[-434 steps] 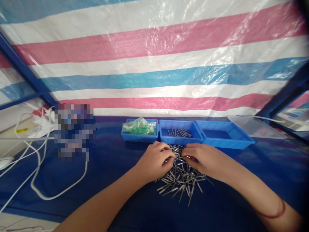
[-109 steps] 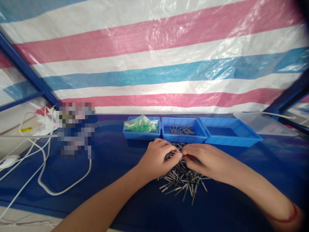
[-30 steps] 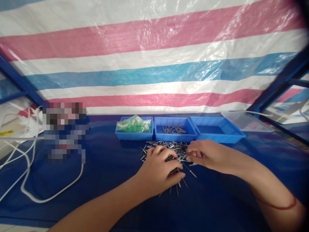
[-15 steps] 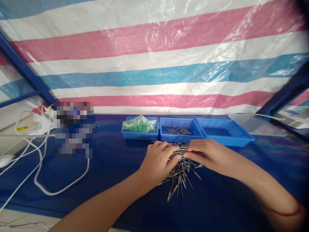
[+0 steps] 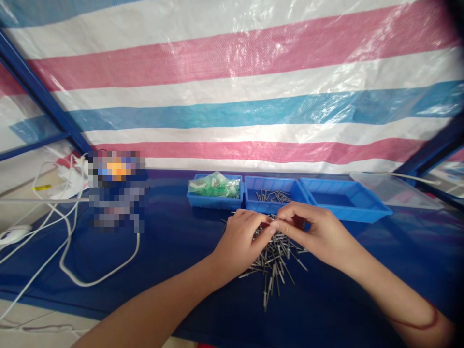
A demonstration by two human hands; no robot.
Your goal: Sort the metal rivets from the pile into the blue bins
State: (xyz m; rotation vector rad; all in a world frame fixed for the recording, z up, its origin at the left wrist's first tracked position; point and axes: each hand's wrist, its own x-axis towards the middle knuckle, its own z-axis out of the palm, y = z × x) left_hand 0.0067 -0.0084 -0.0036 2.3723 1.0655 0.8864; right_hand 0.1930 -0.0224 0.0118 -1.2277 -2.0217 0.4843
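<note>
A heap of small metal pins lies on the blue table cover. My left hand rests curled on the heap's left side, its fingertips pinched against those of my right hand above the pins. Both pinches close on something small that I cannot make out, probably a pin. Just behind the hands stand three blue trays: the left tray holds a bag of green parts, the middle tray holds a few pins, the right tray looks bare.
White cables loop over the table's left part beside a blurred-out object. A white mouse lies at the far left. A clear lid sits right of the trays. A striped tarpaulin closes the back.
My left hand has lifted off the heap and moved up to meet my right hand's fingertips. The pins have been drawn into a tighter pile, a few trailing toward me.
</note>
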